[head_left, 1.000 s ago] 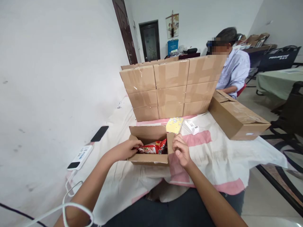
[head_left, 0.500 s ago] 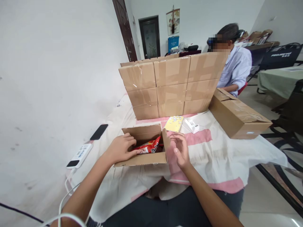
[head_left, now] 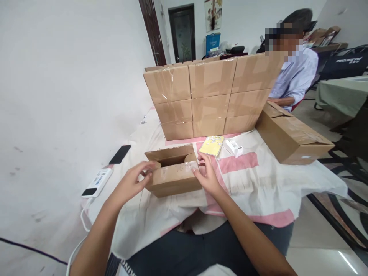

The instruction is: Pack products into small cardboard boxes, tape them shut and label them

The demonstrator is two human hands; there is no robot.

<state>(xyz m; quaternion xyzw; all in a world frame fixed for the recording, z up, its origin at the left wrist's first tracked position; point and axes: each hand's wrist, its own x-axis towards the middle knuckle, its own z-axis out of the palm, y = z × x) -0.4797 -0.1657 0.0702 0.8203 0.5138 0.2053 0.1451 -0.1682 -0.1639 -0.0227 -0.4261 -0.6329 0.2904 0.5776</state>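
A small cardboard box [head_left: 174,180] sits on the cloth in front of me. Its far flap [head_left: 169,153] stands up, while the near flap is folded over part of the opening, and I cannot see the contents. At the box's left end, my left hand [head_left: 136,177] pinches the corner and the side flap between thumb and fingers. Opposite it, my right hand [head_left: 207,174] grips the right end, thumb on the near flap and fingers behind the side flap.
Stacked taped cartons [head_left: 212,97] form a wall behind the box. A longer carton [head_left: 296,134] lies to the right. Nearby are a yellow patterned pad [head_left: 212,145], a white device [head_left: 234,148], a black phone [head_left: 120,154] and a white power strip [head_left: 97,183]. Another person [head_left: 297,73] sits beyond.
The near flap has come up and over, covering the red packet that showed inside. My left hand moved out to the left corner, and my right hand closed on the right end.
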